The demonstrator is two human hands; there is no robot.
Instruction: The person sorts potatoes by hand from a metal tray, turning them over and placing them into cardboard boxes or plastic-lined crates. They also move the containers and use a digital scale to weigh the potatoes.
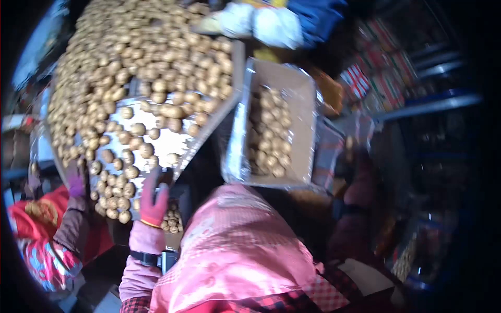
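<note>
My left hand [153, 201], in a pink glove with dark fingertips, is at the lower tip of a metal sorting tray [206, 130], its fingers apart and nothing visibly held. Many potatoes [151, 86] cover the tray, with a small cluster of potatoes [116, 193] beside my left hand. My right hand [354, 148] is in shadow to the right of a cardboard box [300, 135]; its fingers are too dark and blurred to make out. Inside that plastic-lined box lies a heap of potatoes [272, 130].
A co-worker's purple-gloved hand [76, 180] touches the tray's left edge. Another person's white-covered arms [255, 23] show at the far side. Below the tray, small potatoes [172, 221] lie in a container. Striped bags [383, 78] are stacked at right, near a metal bar [433, 107].
</note>
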